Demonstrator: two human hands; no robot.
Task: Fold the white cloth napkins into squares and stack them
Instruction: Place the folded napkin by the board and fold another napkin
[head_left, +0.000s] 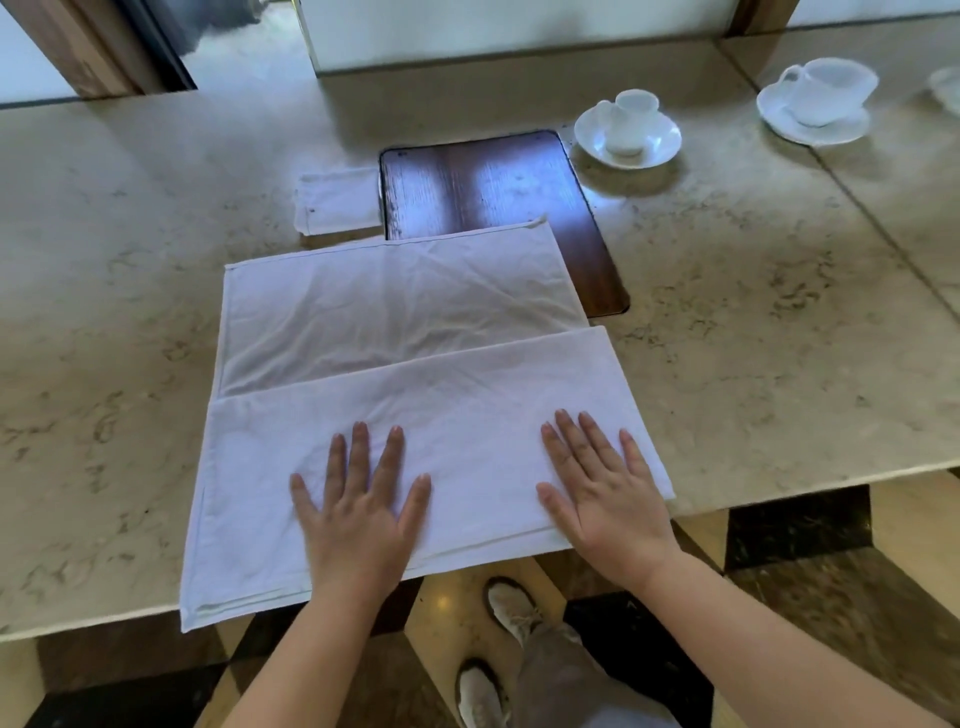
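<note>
Now both hands, left and right, press flat on the napkin, lying crosswise.

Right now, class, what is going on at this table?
A person presses both flat hands, left hand and right hand, on a white napkin spread on the stone table. Its near part is folded over. A small folded napkin lies farther back, beside a dark wooden panel.
</note>
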